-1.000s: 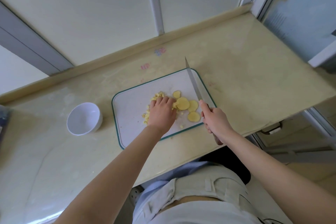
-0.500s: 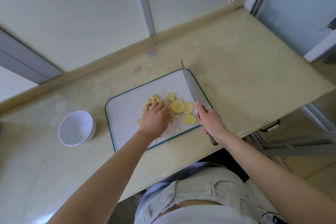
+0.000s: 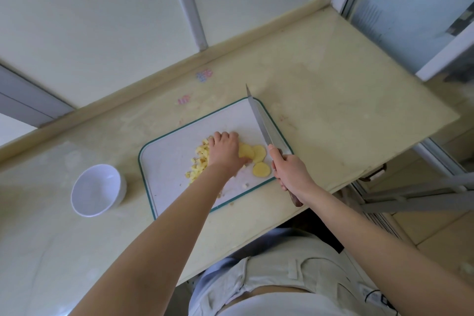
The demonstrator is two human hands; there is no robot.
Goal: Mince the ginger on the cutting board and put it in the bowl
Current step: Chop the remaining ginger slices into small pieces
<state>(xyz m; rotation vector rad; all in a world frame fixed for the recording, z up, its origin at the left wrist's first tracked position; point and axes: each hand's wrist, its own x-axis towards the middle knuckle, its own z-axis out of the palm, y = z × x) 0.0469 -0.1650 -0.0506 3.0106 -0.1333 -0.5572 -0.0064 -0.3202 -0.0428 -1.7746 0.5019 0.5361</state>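
At the near edge of the pale stone surface [image 3: 333,110], the right hand [image 3: 291,172] has its fingers wrapped tight round the handle of a knife [image 3: 261,123]. The blade runs along the right side of the cutting board [image 3: 169,161] and points away. The left hand [image 3: 224,151] lies on the board with its fingers curled down over the ginger slices [image 3: 259,154]. Minced ginger [image 3: 198,164] is heaped just left of it. A white bowl [image 3: 96,190] stands on the surface left of the board, apart from it. Farther back are two small coloured marks [image 3: 204,75], a raised lip, pale wall panels [image 3: 102,20], and frosted glass [image 3: 410,2] at the right.
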